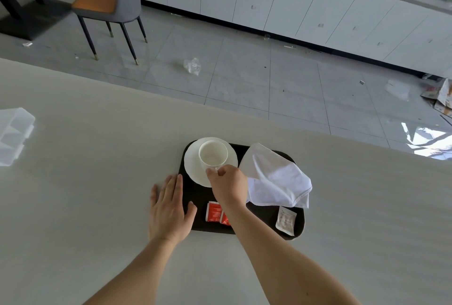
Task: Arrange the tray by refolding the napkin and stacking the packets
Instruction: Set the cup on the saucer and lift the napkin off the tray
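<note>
A dark tray [266, 219] lies on the pale table. On its left part stands a white cup [213, 154] on a white saucer [193, 165]. My right hand [227, 182] pinches the cup at its near side. A rumpled white napkin [276, 177] lies loosely on the right of the tray, hanging over its right rim. Two red packets [214, 211] lie at the front, the second partly hidden by my right forearm. A white packet [285, 220] lies at the front right corner. My left hand [170, 206] rests flat, fingers apart, on the table and the tray's left rim.
A clear plastic container [12, 133] sits at the table's far left. The table's far edge [171, 99] runs diagonally behind the tray. Beyond it are a grey tiled floor with litter, a chair [110, 3] and white cabinets.
</note>
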A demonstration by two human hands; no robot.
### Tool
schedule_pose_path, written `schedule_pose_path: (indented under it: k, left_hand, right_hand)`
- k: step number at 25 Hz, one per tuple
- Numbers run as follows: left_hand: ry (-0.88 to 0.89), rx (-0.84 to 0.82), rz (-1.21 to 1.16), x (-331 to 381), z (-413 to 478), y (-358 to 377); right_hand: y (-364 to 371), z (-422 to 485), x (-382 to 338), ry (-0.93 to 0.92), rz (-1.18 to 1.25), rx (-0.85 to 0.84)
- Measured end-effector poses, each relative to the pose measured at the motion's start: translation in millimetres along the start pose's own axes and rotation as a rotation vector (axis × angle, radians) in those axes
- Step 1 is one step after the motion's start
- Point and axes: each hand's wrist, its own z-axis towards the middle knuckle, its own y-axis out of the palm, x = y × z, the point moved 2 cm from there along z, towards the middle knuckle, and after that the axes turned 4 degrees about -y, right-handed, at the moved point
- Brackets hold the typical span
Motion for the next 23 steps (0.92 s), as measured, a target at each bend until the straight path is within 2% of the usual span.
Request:
schedule_pose_path:
  k: [23]
  left_hand:
    - [-0.004,-0.008,0.007,0.2,0.6,0.5]
  right_hand:
    - [4.8,-9.0,-9.0,0.011,0.104,-0.098]
